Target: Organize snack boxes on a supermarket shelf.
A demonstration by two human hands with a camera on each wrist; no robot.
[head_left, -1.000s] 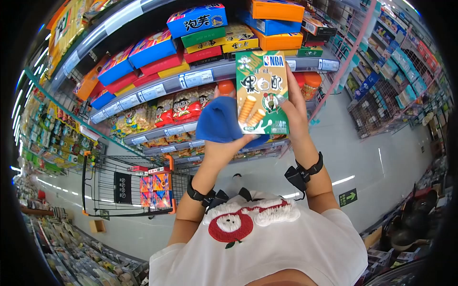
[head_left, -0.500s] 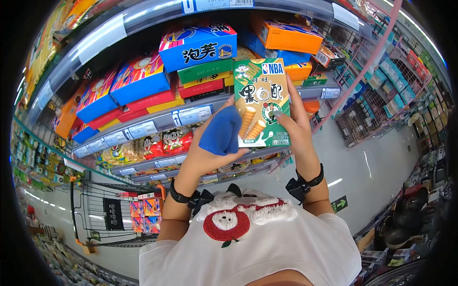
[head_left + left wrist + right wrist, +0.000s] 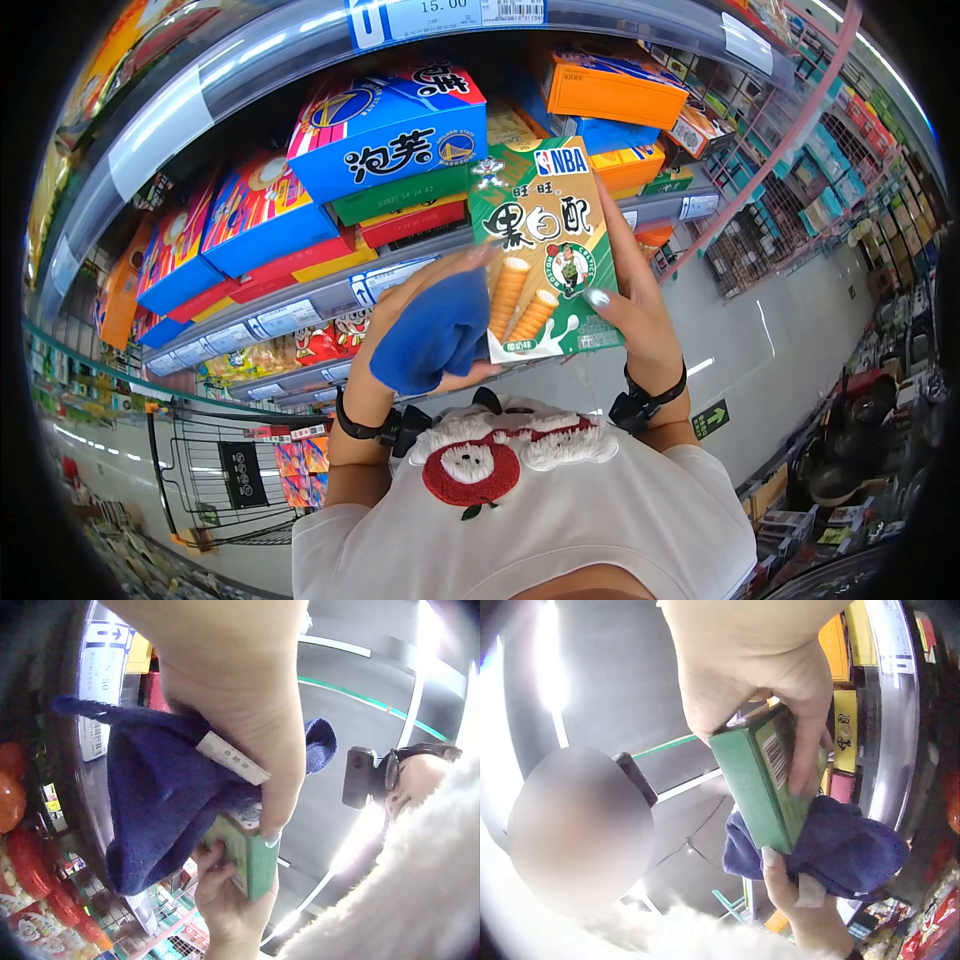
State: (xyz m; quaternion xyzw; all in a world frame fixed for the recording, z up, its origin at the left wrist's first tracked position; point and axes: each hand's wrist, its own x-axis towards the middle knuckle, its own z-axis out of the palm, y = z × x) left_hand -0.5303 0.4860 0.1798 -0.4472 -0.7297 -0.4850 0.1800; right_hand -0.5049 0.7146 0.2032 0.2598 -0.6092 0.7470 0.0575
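At the lower left of the head view, bright packs (image 3: 302, 462) sit in the wire cart (image 3: 160, 470), well apart from both hands. To their right, the left hand (image 3: 393, 303) holds a folded blue cloth (image 3: 432, 330) against the lower left side of the green snack box (image 3: 540, 240); its thumb bends in to press the box's bottom corner, the fingertips by the box's left edge are blurred, and whether the other fingers are spread or together cannot be told behind the cloth. Half a second ago the box stood nearly upright and higher in the head view; now it sits lower and leans slightly to the left, and the cloth has come down and left with the hand. The box is in the air between the two hands, in front of the shelf (image 3: 662, 212) and near its front edge, overlapping the right end of the blue carton (image 3: 385, 140) in view. The right hand (image 3: 643, 315) pinches the box's right side, thumb on the front face and fingers bent behind. So the change looks like a small shift in how the box is held: it remains in a two-handed grip, set down on neither shelf nor cart.
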